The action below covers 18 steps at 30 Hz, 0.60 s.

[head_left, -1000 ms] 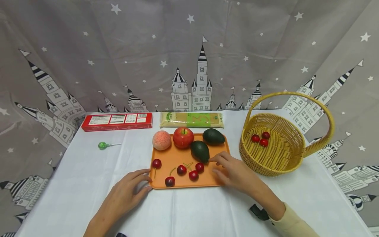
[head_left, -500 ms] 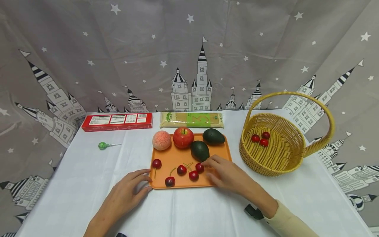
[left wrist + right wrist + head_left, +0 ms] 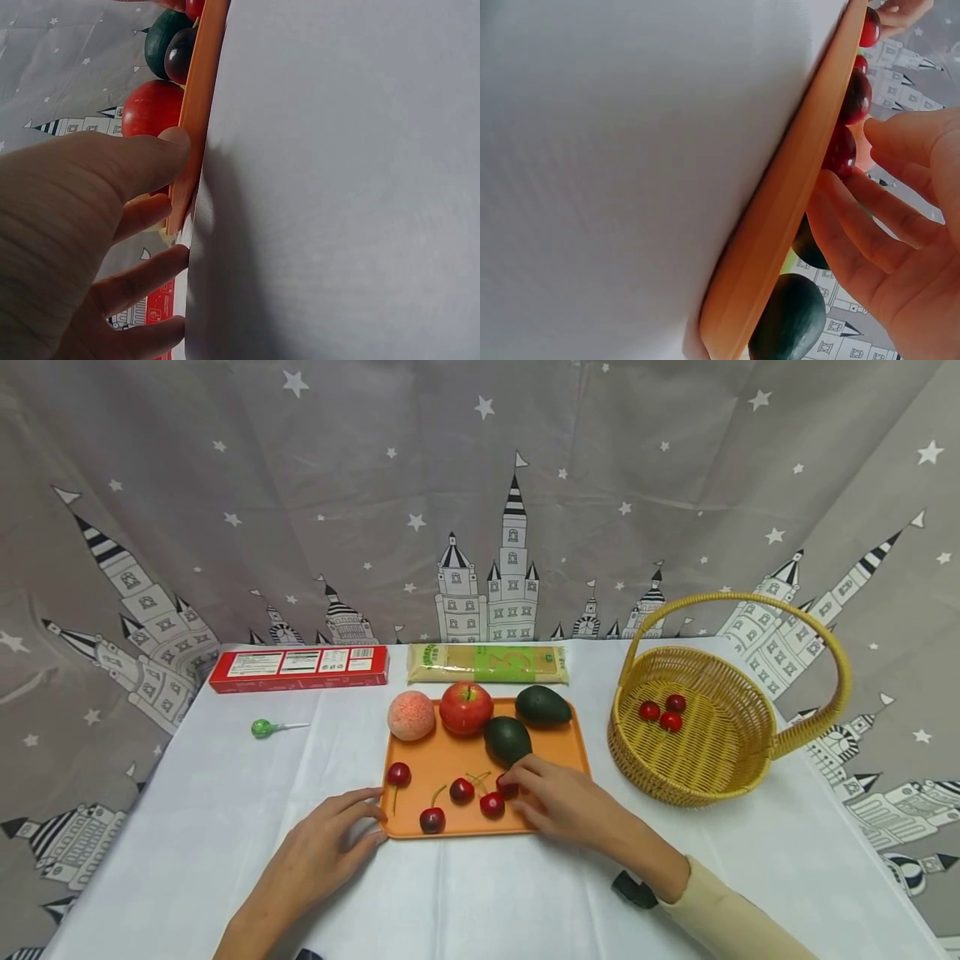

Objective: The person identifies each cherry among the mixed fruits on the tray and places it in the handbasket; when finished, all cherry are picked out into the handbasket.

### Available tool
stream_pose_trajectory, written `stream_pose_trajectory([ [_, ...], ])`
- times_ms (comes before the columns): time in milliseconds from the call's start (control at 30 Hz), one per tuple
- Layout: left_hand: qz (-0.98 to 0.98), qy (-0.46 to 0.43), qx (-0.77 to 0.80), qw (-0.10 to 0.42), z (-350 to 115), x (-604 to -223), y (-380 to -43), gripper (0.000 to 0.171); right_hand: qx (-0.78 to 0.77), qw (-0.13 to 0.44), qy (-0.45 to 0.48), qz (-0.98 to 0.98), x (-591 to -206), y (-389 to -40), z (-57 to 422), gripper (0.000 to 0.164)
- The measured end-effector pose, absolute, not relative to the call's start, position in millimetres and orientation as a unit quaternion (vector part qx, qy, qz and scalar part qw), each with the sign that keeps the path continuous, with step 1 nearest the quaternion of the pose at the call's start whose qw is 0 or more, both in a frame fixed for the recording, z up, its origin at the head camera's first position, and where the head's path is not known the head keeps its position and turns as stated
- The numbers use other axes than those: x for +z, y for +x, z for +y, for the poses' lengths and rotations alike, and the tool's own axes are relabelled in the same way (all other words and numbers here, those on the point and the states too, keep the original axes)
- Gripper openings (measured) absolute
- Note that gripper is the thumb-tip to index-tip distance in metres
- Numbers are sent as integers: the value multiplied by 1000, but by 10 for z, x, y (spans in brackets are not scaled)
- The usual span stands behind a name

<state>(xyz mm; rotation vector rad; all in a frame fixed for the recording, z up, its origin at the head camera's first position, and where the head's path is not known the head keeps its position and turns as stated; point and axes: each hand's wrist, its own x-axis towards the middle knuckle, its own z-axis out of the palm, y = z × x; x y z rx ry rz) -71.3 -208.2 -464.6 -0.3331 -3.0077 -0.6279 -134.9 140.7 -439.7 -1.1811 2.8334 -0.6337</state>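
On an orange tray [image 3: 465, 758] lie several red cherries with stems. My right hand [image 3: 562, 797] reaches over the tray's right front part, its fingertips at the rightmost cherry [image 3: 506, 789], which they partly cover. In the right wrist view that cherry [image 3: 841, 152] sits between the fingers and the thumb, and the thumb stands a little apart from it. Another cherry [image 3: 492, 805] lies right beside it. My left hand [image 3: 322, 847] rests at the tray's front left corner, with the thumb [image 3: 174, 142] touching the rim and the fingers loosely spread.
Behind the cherries on the tray are a peach [image 3: 411, 716], an apple [image 3: 466, 708] and two avocados [image 3: 507, 742]. A wicker basket [image 3: 693, 727] with three cherries stands at the right. A red box [image 3: 300, 669], a noodle packet [image 3: 487, 663] and a green lollipop [image 3: 262, 728] lie around the tray.
My right hand has moved left across the tray, from beside the front avocado to the rightmost cherry. The left hand has stayed at the tray's corner.
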Motion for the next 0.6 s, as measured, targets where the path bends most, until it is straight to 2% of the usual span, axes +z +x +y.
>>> stream_pose_trajectory([
  [600, -976, -96, -196, 21, -2067, -4647, -708, 26, -188, 10, -413, 891, -4416, -1377, 1357, 30],
])
